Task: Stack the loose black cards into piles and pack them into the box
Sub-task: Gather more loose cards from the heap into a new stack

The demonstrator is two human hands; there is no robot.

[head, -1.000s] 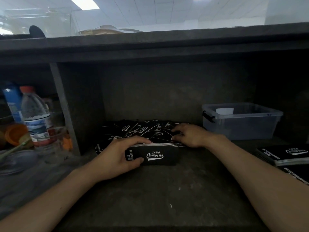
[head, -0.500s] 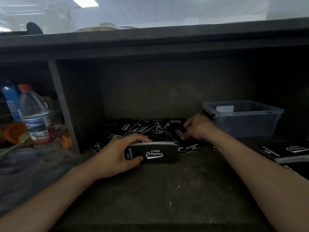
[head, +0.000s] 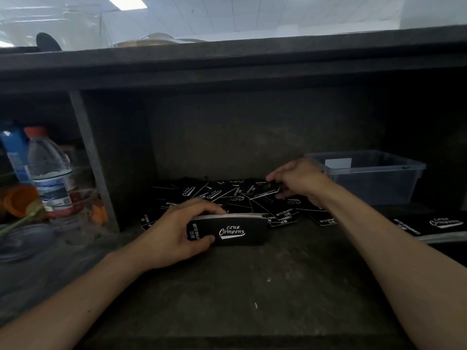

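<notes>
Gripping a stack of black cards (head: 235, 229) set on its long edge, the left hand (head: 177, 233) curls its fingers over the top and presses its thumb on the printed front, low against the desk (head: 252, 286). Beyond that hand and to its right, the right hand (head: 300, 181) pinches a single card (head: 265, 190) between thumb and fingertips, held tilted over the loose cards (head: 222, 195). These lie scattered and overlapping behind the stack, between the two hands. Just right of the right hand stands the clear plastic box (head: 374, 178), with a white patch showing through its wall. Right of the right forearm lies a flat pile (head: 434, 224) of the same cards. Far left of the left hand, past an upright divider (head: 93, 160), stands a water bottle (head: 49, 173) with a red cap.
</notes>
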